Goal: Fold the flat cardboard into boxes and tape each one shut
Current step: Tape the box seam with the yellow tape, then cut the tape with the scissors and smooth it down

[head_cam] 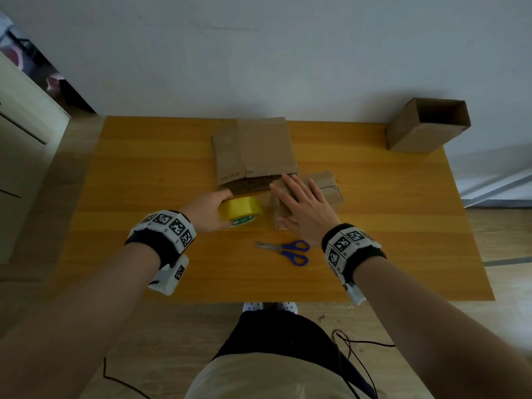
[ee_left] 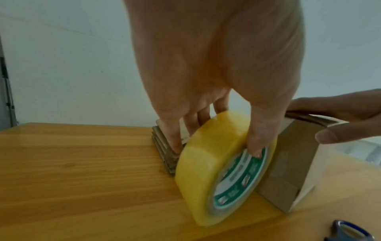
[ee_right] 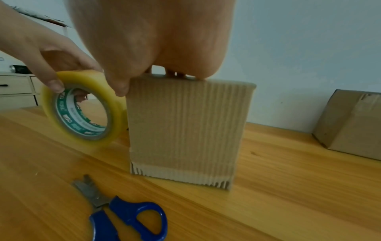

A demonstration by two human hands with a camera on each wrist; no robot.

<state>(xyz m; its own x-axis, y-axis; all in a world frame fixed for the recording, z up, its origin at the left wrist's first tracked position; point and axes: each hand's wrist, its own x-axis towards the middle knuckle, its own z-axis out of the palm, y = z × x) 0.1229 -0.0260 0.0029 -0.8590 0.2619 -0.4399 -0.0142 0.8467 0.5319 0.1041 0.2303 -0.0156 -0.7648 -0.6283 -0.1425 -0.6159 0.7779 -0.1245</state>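
Observation:
A small folded cardboard box (head_cam: 322, 185) (ee_right: 185, 130) (ee_left: 292, 171) stands on the orange table (head_cam: 144, 174), tape showing along its bottom edge. My right hand (head_cam: 302, 203) lies flat on its top with straight fingers (ee_right: 173, 73), the thumb down its left side. My left hand (head_cam: 207, 210) grips a yellowish roll of tape (head_cam: 243, 210) (ee_left: 222, 166) (ee_right: 82, 107) upright, just left of the box, thumb in the core. Behind them lies a stack of flat cardboard (head_cam: 254, 151) (ee_left: 164, 146).
Blue-handled scissors (head_cam: 288, 250) (ee_right: 123, 215) lie on the table in front of the box. An open-topped cardboard box (head_cam: 426, 125) (ee_right: 350, 124) sits at the far right corner. A cabinet (head_cam: 20, 156) stands left of the table.

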